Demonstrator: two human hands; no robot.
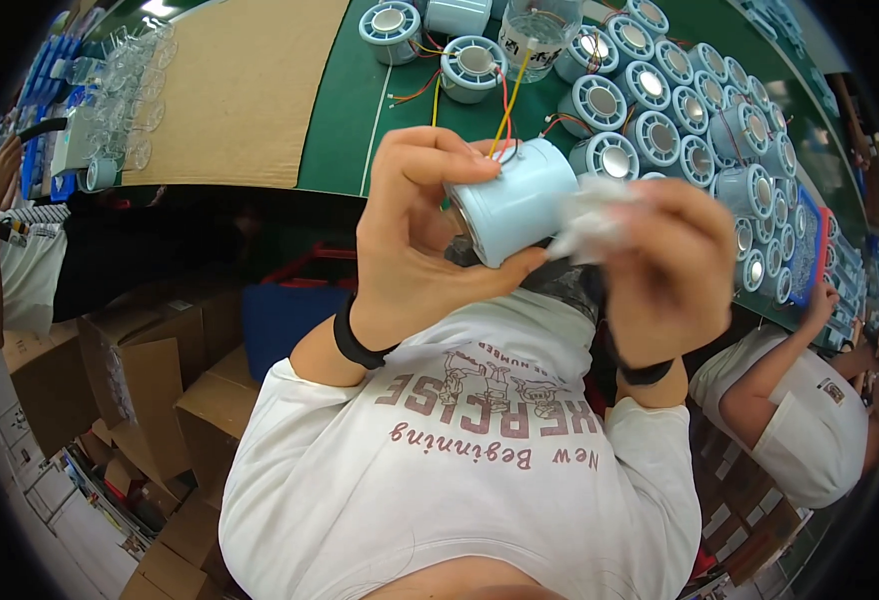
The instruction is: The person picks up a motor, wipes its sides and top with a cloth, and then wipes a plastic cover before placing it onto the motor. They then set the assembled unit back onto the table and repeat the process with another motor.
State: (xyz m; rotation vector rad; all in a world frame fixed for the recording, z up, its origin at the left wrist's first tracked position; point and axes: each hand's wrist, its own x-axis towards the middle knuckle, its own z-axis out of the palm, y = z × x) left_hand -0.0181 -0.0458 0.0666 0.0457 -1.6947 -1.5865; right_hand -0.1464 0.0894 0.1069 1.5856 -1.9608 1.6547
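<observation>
My left hand [400, 235] is closed around a light blue cylindrical motor housing [525, 200], which lies tilted on its side in the air before my chest. Red, yellow and dark wires rise from its upper edge, near my left fingertips. My right hand [675, 265], smeared by motion, pinches a crumpled white wipe [592, 215] against the housing's right end. Whether it is paper or cloth I cannot tell. That end is partly hidden behind the wipe.
Many similar blue housings [650, 85] stand packed on the green table [345, 150] at right. A clear bottle [540, 35] stands beyond my hands. Brown cardboard [230, 90] covers the table's left part, beside clear plastic pieces [145, 90]. Cardboard boxes [160, 380] stand lower left; co-workers [800, 410] are on both sides.
</observation>
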